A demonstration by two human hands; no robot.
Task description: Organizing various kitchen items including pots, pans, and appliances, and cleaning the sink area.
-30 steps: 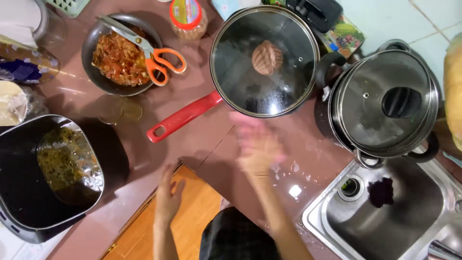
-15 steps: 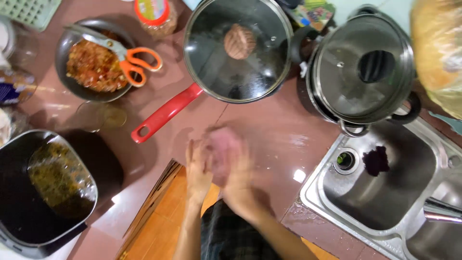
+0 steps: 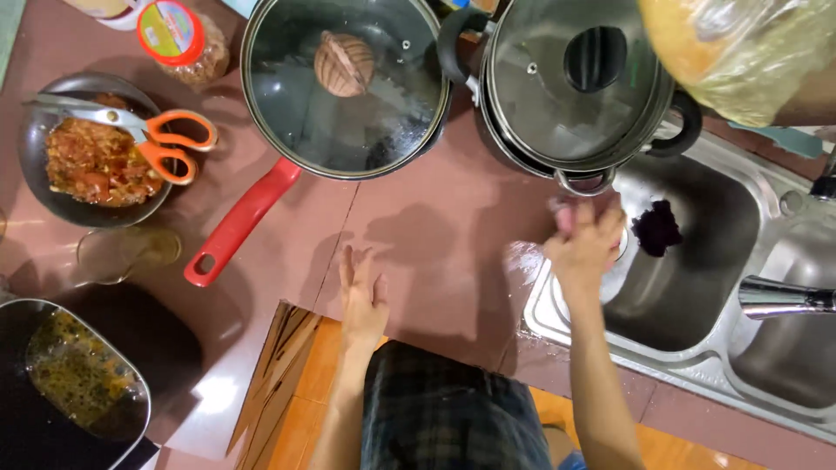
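Reddish-brown worktop [image 3: 418, 235] runs up to the steel sink [image 3: 697, 287] on my right. My right hand [image 3: 585, 248] hangs over the sink's near-left rim, fingers curled on something pinkish I cannot make out. My left hand [image 3: 361, 300] hovers open and empty near the worktop's front edge, well apart.

Single head view, steeply downward, near above countertop [image 3: 435, 226] and sink [image 3: 697, 287].

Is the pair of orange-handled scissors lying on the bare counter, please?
No, the scissors rest across the dark bowl of reddish food.
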